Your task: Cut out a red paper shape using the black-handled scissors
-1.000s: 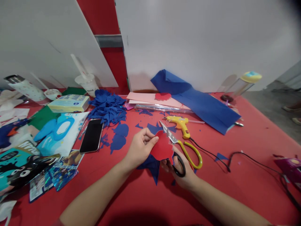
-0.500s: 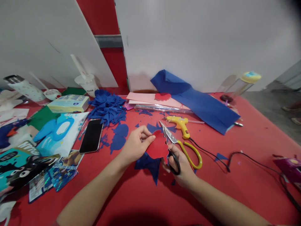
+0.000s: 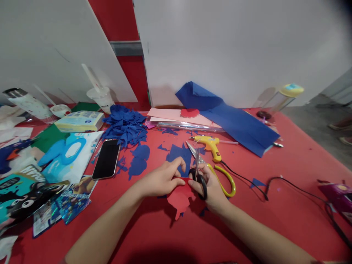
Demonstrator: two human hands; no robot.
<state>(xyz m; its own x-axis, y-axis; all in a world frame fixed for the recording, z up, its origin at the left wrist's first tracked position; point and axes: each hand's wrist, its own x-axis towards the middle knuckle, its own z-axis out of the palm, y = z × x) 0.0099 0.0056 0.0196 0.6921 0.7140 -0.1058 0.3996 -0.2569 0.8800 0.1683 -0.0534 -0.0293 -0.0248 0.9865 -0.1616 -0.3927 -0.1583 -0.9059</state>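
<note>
Left grip (image 3: 165, 178) pinching red cutout (image 3: 179, 199), long axis and tab (image 3: 177, 215) toward wearer, right grip (image 3: 213, 187) clasping black-handled scissors (image 3: 204, 190), blades (image 3: 197, 161) away

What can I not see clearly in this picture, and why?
In the head view:
Irregular red paper cutout: top partly covered by the left hand and right hand.
Yellow-handled metal scissors: middle partly hidden behind the right hand.
Dark purple object: cut off by the right edge.
Pale yellow rectangular package: lettering blurred.
</note>
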